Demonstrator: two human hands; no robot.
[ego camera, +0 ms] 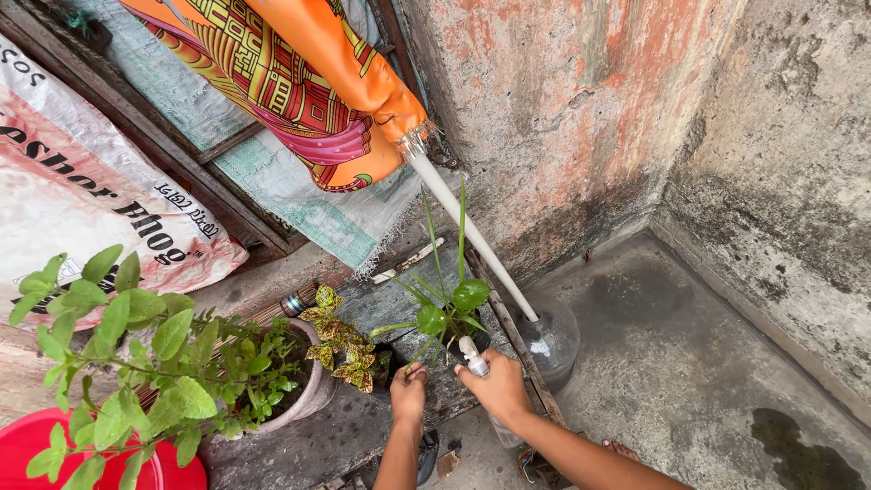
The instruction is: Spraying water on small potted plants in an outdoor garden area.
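Grey stone: a worn concrete ledge (363, 426) runs along the foot of the wall and carries 3 plants side by side.
Right hand: the right hand (497, 386) is clenched around a clear spray bottle (485, 390); its white nozzle (469, 349) sticks up above the fingers and points at the plant just behind it.
Bottle position: it sits at the near edge of the ledge, its lower end showing below the wrist, just beside the small green plant.
Left hand: the left hand (408, 388) rests on the ledge with fingers curled at the rim of a small dark pot (386, 363); whether it grips the pot or only touches it I cannot tell.
Small green plant: the plant (449, 308) has a few round glossy leaves and long thin blades rising straight up, between the 2 hands and the wall.
Speckled plant: a low plant with yellow and green mottled leaves (340, 345) stands just left of the left hand.
Big pot: a pale pink pot (313, 386) holds a bushy shrub (145, 363) with bright green leaves, further left.
White pipe: a slanting pipe (472, 236) drops from an orange patterned cloth (299, 82) into a clear water jug (553, 340) on the floor, just right of the ledge.
Edges: a red tub (27, 454) shows at the bottom left, and a printed white sack (82, 191) hangs behind the shrub.
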